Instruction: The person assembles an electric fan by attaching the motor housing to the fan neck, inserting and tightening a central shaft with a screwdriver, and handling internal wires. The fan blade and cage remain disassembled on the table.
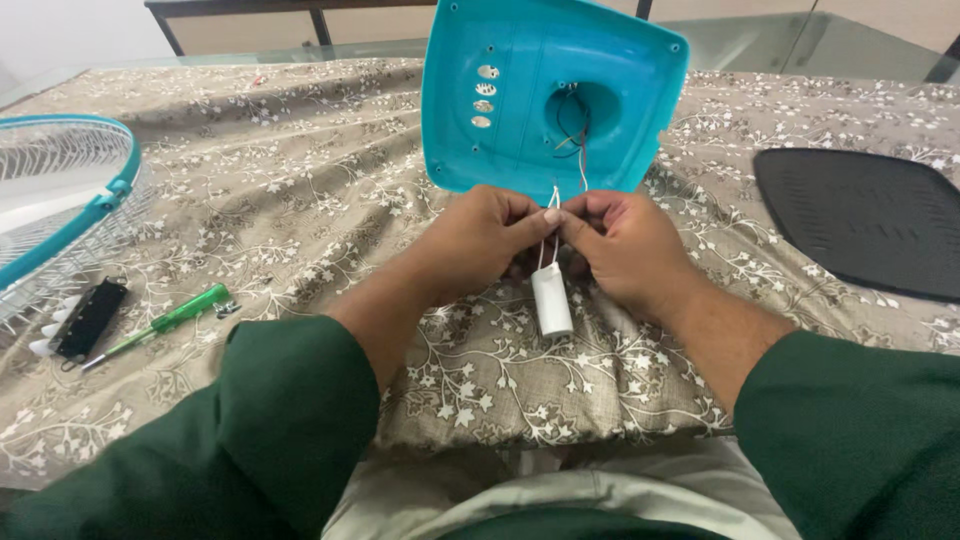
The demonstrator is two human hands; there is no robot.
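Left hand (478,240): pinches thin white wires (553,205).
Right hand (625,250): pinches the same wires.
Small white plastic cylinder (551,298): dangles below.
Risk: tugging may snap leads at the turquoise plastic housing (530,60).

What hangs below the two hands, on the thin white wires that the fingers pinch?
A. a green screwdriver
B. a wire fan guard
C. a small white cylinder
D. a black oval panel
C: the small white cylinder hangs on the white wires pinched between the left hand and the right hand, in front of the turquoise housing; the green screwdriver lies apart on the cloth, at the left.
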